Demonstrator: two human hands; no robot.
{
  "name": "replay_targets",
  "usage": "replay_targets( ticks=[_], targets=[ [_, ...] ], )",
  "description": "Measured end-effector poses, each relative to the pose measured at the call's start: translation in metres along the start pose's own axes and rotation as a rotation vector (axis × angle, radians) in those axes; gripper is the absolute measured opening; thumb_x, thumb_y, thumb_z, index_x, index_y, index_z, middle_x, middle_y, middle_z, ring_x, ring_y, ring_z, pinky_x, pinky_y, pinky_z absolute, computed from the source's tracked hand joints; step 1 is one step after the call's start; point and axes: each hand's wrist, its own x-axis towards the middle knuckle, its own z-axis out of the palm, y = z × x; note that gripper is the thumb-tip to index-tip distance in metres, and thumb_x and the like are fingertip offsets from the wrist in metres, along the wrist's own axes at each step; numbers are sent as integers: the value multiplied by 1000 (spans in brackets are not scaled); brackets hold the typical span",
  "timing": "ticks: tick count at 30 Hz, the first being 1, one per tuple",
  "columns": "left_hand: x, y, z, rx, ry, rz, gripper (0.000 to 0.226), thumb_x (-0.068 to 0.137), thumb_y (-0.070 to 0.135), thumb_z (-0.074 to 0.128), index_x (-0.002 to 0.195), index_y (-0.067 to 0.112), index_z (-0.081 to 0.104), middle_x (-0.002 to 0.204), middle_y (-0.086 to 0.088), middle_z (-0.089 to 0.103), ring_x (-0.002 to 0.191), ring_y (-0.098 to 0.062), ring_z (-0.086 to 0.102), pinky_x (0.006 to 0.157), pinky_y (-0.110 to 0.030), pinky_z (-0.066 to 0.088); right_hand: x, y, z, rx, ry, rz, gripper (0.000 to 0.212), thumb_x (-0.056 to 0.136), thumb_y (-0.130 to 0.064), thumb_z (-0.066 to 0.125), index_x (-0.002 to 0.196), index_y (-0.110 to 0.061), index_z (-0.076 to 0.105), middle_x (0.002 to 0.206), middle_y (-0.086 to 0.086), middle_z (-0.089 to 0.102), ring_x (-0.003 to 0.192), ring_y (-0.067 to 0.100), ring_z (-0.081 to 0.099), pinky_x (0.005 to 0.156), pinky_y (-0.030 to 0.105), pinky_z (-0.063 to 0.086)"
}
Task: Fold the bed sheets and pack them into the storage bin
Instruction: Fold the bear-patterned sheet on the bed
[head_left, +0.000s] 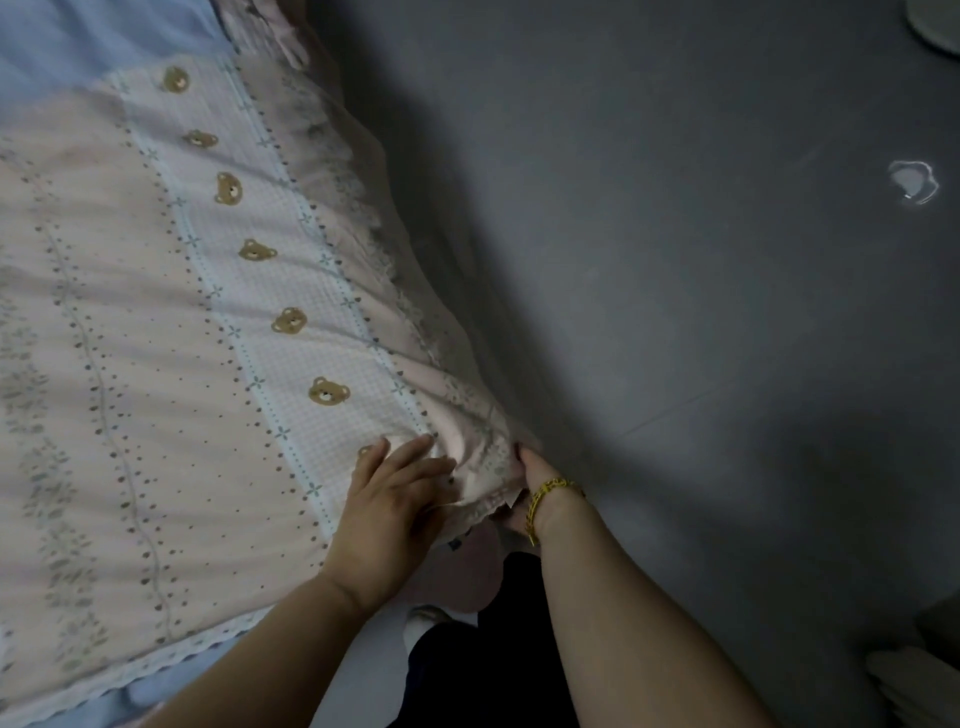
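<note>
Grey floor (675, 312) open beside frilled edge. Left hand (387, 512) flat on pink bear-print bed sheet (156, 338); right hand (530, 475) grips its corner.

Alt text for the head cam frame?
A person's left hand lies flat on the corner of a pink bear-print sheet while the right hand reaches under its frilled edge, fingers hidden. Grey floor alongside.

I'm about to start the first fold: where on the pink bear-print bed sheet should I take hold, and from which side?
Probably grip the near corner of the pink bear-print bed sheet, where its lace frill hangs off the bed and bunches into a handful. Come from the grey floor side, as the right hand does, while the left hand presses flat on top.
</note>
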Motion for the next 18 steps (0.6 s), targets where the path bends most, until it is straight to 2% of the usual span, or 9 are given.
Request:
replay_targets(
  ticks=[2,4,6,8,9,11,14,16,18],
  targets=[
    [2,-2,0,-32,4,-4,28,73,30,46,74,20,72,97,1,72,111,-16,44,106,-17,12,-1,-1,2,32,-64,28,46,99,-34,37,132,-4,47,101,14,69,98,27,56,77,27,52],
    [4,-6,2,-42,-3,-1,28,73,31,46,72,20,72,96,1,72,109,-15,45,98,-24,23,8,-9,4,82,-36,-13,32,98,-22,41,121,-3,53,88,13,70,102,29,58,78,30,53],
    [3,-4,2,-53,-17,-12,28,74,34,47,71,21,72,95,2,72,109,-15,45,94,-26,25,14,-21,2,18,76,-169,33,92,-11,50,121,4,54,93,13,66,100,29,59,88,35,50],
    [3,0,0,-92,-40,-49,32,75,39,47,75,21,73,96,4,72,110,-11,44,103,-17,16,10,-31,-2,21,161,-349,35,88,2,51,123,4,52,104,10,61,94,25,59,87,31,45],
    [5,5,-3,-135,-37,-98,36,75,42,45,82,20,73,97,6,71,110,-7,44,104,-13,11,-1,-36,-5,0,192,-459,39,87,8,48,125,2,50,113,9,59,100,25,58,85,27,43],
    [16,20,-18,-333,-18,-299,52,73,54,39,102,21,67,105,13,61,106,7,41,105,-18,13,-27,-41,-5,-149,236,-707,50,85,16,39,132,0,42,130,13,52,118,27,51,86,19,38],
    [39,41,-44,-804,24,-663,47,88,46,50,128,23,48,118,10,53,115,-2,44,99,-23,30,-66,-33,-2,-493,195,-935,61,87,17,33,142,-7,27,138,11,44,130,21,41,87,5,29],
    [58,50,-61,-1072,43,-752,44,93,40,48,134,26,39,126,6,50,119,-11,46,100,-27,34,-91,-28,-1,-735,100,-1017,65,89,12,34,145,-18,21,144,7,39,133,19,37,98,11,31],
    [76,59,-81,-1290,-16,-768,41,96,40,40,134,25,37,121,6,55,110,-14,54,92,-31,44,-115,-23,7,-968,43,-1081,63,92,3,36,146,-25,17,146,6,36,133,22,38,107,25,34]
  ],
)
